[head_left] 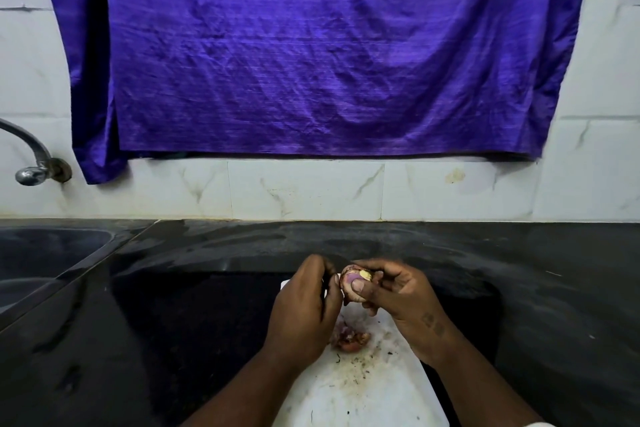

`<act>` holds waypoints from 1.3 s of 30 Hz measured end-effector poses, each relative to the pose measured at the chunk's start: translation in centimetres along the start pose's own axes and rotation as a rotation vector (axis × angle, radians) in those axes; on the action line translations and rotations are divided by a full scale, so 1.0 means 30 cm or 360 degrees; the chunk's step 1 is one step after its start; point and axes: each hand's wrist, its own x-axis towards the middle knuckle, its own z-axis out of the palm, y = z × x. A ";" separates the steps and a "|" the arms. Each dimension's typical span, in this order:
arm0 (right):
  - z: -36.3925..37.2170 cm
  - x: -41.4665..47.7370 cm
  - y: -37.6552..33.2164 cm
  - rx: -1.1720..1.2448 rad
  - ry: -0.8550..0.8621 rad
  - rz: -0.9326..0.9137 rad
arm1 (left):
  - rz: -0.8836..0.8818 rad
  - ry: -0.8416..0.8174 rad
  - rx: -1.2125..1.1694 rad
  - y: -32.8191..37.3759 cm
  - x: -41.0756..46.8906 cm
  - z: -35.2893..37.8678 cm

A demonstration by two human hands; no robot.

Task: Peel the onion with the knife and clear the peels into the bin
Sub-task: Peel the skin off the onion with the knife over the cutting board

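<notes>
A: Where was the onion (pixel 354 285) seen?

B: It was held above the far end of the white cutting board (pixel 363 388), between the two hands. It was gripped by the right hand (pixel 398 302), whose fingers were curled around it, with the thumb pressed flat on its front. A pale yellow cut end was turned upward, and purple flesh was exposed beside it.

A: And the left hand (pixel 304 308)?

B: Its fingers were bunched closed, and their tips were brought against the left side of the onion. A small pale sliver was seen at those fingertips; whether it was peel or a blade could not be told. No knife could be clearly made out.

A: Were any peels noted?

B: A small heap of reddish peels (pixel 349 338) was seen lying on the board, just below the hands. Dark specks were scattered over the board's surface near it.

A: What was recorded of the surroundings?

B: The board was laid on a dark countertop (pixel 173 305). A sink (pixel 52 253) was set into the counter at the left, with a metal tap (pixel 31 163) mounted on the tiled wall (pixel 311 191) above it. A purple cloth (pixel 311 45) was hung over most of the wall.
</notes>
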 end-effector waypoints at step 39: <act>0.007 -0.001 -0.017 0.0225 0.0005 0.0068 | 0.0089 -0.0064 -0.0060 0.005 -0.005 0.005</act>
